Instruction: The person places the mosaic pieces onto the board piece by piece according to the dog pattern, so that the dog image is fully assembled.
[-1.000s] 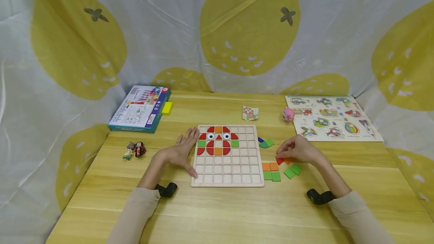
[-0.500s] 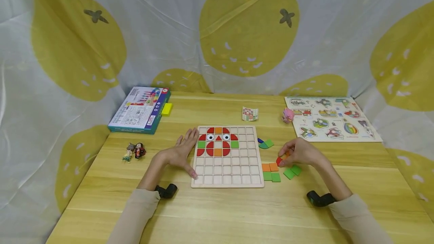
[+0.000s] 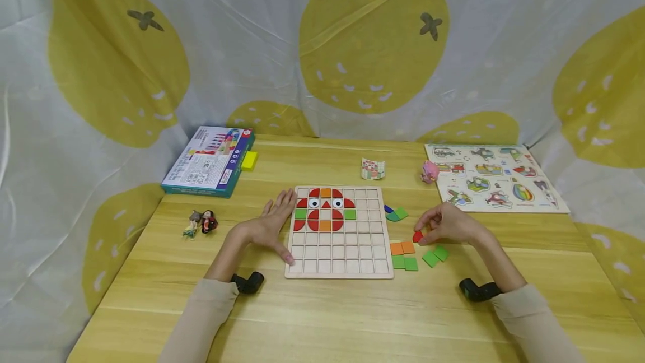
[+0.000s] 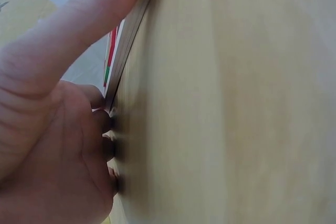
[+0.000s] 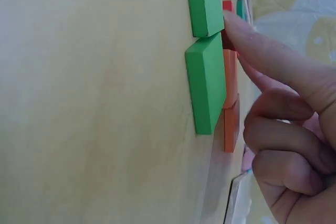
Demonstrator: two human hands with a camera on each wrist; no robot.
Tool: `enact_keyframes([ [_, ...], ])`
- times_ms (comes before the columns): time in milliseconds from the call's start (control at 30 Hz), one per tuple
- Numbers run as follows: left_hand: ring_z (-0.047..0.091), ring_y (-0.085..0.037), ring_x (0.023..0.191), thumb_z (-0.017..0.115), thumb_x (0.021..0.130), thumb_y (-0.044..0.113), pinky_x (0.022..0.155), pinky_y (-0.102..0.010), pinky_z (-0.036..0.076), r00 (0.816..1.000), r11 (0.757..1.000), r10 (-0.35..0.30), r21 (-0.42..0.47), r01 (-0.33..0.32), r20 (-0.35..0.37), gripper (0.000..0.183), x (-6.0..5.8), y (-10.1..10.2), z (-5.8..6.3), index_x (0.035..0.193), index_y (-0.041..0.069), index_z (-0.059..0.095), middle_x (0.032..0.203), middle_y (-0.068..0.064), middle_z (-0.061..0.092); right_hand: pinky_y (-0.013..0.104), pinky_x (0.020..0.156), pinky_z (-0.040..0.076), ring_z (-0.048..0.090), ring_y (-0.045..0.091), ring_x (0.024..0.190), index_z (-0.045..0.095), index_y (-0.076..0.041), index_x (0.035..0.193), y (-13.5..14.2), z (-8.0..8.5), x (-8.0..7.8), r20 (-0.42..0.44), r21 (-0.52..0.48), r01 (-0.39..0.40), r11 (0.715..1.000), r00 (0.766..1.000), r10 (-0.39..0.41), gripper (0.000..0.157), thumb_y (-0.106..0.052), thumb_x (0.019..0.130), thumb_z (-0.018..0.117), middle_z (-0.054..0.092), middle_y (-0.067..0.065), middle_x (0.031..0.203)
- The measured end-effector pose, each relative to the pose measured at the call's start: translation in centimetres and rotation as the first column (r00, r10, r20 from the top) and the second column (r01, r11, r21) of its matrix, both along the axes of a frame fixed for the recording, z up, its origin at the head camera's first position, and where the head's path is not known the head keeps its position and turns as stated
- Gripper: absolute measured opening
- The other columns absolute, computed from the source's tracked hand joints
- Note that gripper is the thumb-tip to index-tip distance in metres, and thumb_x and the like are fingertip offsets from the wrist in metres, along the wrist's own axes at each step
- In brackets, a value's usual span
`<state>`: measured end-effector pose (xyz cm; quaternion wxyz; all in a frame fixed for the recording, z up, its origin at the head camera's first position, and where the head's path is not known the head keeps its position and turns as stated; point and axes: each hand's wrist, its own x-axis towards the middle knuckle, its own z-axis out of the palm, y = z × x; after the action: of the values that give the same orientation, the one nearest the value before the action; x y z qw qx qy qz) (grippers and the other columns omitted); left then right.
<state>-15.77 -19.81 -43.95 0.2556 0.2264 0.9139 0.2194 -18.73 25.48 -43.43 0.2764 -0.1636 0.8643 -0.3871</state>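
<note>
A wooden grid board [image 3: 337, 256] lies in the middle of the table. Red, orange, green and eye-printed tiles fill part of its upper left. My left hand [image 3: 267, 230] rests along the board's left edge, fingers spread, its thumb on the lower left corner; the left wrist view shows the palm beside the board's side. Right of the board, my right hand [image 3: 448, 224] pinches a small red tile [image 3: 417, 236] between thumb and index finger. In the right wrist view, orange tiles [image 5: 230, 77] lie beyond two green tiles [image 5: 207, 85], close to the fingertips.
Orange tiles [image 3: 401, 247] and green tiles [image 3: 405, 263] lie against the board's right edge. Blue and green pieces [image 3: 396, 214] sit above them. Around the back are a box [image 3: 208, 161], a pattern card [image 3: 373, 168], a pink figure [image 3: 430, 171] and a picture puzzle [image 3: 496, 178]. Small dolls [image 3: 200, 224] lie left.
My right hand's fingers have shifted slightly about the red tile, which has turned a little. An orange tile beside it is now hidden in the head view. My left hand stays put.
</note>
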Motion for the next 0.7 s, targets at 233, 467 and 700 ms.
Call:
enact_keyframes([
  [233, -0.021, -0.036, 0.148, 0.087, 0.054, 0.058, 0.12, -0.059, -0.008, 1.0, 1.0, 0.004, 0.004, -0.004, -0.003, 0.15, 0.0, 0.0, 0.0, 0.153, 0.004, -0.013, 0.16, -0.017, -0.022, 0.023, 0.051, 0.025, 0.03, 0.009, 0.055, 0.075, -0.006, 0.1, -0.8, 0.5, -0.7, -0.107, 0.045, 0.101, 0.994, 0.99, -0.096, 0.029, -0.018, 0.075, 0.082, 0.034, -0.003, 0.057],
  [467, -0.021, -0.036, 0.148, 0.087, 0.054, 0.057, 0.12, -0.058, -0.009, 1.0, 1.0, -0.005, 0.006, 0.005, -0.013, 0.15, 0.0, 0.1, 0.1, 0.153, 0.004, -0.014, 0.16, -0.017, -0.023, 0.024, 0.047, 0.024, 0.032, 0.012, 0.053, 0.074, -0.007, 0.09, -1.5, 1.0, 0.3, -0.097, 0.153, 0.264, 0.952, 0.963, -0.251, 0.035, -0.032, 0.069, 0.087, 0.037, -0.005, 0.054],
  [700, -0.021, -0.036, 0.148, 0.087, 0.055, 0.056, 0.12, -0.058, -0.009, 1.0, 1.0, 0.002, 0.006, -0.002, 0.001, 0.15, 0.1, -0.1, 0.2, 0.153, 0.003, -0.013, 0.16, -0.017, -0.023, 0.022, 0.047, 0.026, 0.028, 0.009, 0.048, 0.075, -0.006, 0.102, -2.4, 0.4, 0.3, -0.028, 0.044, 0.249, 0.968, 0.968, -0.248, 0.029, -0.016, 0.075, 0.082, 0.031, -0.005, 0.052],
])
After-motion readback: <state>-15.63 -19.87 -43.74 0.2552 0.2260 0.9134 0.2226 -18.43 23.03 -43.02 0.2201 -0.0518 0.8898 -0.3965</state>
